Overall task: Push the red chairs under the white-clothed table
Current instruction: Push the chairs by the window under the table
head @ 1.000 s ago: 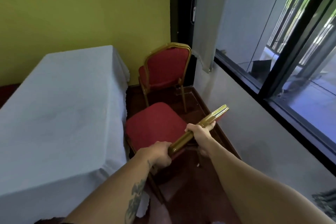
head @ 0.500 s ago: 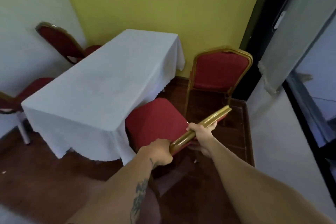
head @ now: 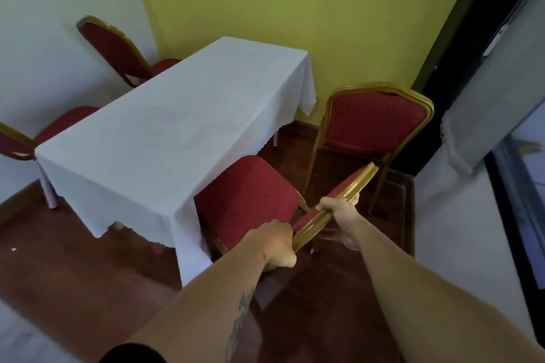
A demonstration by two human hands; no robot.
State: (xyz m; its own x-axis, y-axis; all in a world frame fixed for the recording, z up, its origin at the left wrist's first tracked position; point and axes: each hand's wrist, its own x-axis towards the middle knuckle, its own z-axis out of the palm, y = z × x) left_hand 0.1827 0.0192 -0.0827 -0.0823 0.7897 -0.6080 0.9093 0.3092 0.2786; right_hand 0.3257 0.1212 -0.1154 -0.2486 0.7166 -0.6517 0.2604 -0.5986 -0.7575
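Observation:
A long table under a white cloth (head: 165,138) stands in the room's corner. Right below me is a red chair with a gold frame (head: 247,194); its seat touches the cloth at the table's near right side. My left hand (head: 275,242) and my right hand (head: 339,212) both grip the gold top rail of its backrest. A second red chair (head: 371,124) stands apart from the table at the far right, facing me. Two more red chairs sit on the table's left side, one at the back (head: 118,50) and one nearer (head: 50,132).
A yellow wall (head: 295,3) runs behind the table and a white wall (head: 53,23) along its left. At the right are a dark door frame (head: 460,47) and a low white wall (head: 472,230). Dark wooden floor (head: 73,268) lies in front of the table.
My view has swung left, bringing the whole table and the two left-side chairs into sight. Both hands keep their grip on the backrest and the chair sits about where it was.

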